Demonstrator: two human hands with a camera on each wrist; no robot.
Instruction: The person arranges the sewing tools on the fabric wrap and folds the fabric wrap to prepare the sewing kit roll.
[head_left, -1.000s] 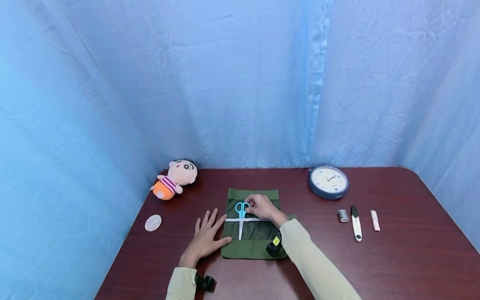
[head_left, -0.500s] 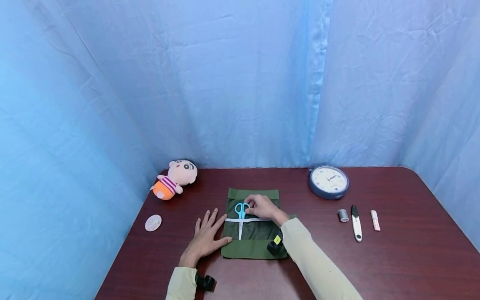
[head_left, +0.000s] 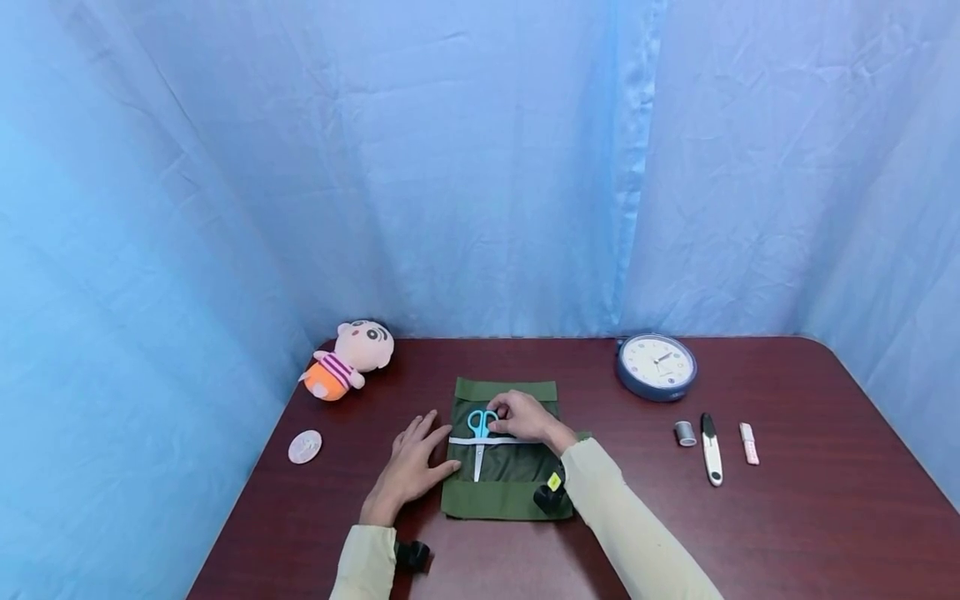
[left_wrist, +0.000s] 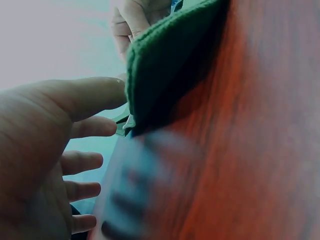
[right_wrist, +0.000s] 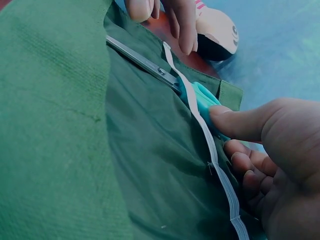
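"Scissors (head_left: 479, 432) are being held where, exactly?"

"At the turquoise handle (right_wrist: 205, 100), by the right hand (head_left: 525, 417). Its nearer loop is being pinched between thumb and fingers, the remaining fingers being curled in below the thumb. Which fingertips are being pressed hardest cannot be told."

"And the blades (right_wrist: 140, 60)?"

"They are being pointed away from the pinching fingers, across the green cloth (head_left: 517, 467) to its folded flap (head_left: 502, 500). Whether the very tip is being covered by the flap cannot be told. Just below the same fingers, the scissors are being crossed by a white elastic strap (right_wrist: 212, 145)."

"How is the left hand (head_left: 408, 469) being placed?"

"Its fingers are being spread, with the thumb set well apart from the others. The left edge of the cloth is being touched by the thumb, just across from the scissors."

"What else is being seen about the fingers?"

"Well to the left of the left fingers, a round white disc (head_left: 305, 447) is lying; beyond it, a soft doll (head_left: 348, 358) is being shown on its side. Well to the right of the right fingers, a grey spool (head_left: 685, 433), a slim black-and-white tool (head_left: 712, 450) and a small pink-and-white piece (head_left: 748, 443) are being lined up. Farther out than those fingers, a blue-rimmed clock (head_left: 657, 367) is resting on the dark red tabletop (head_left: 787, 525). Beyond all the fingertips, a blue curtain (head_left: 480, 167) is hanging."
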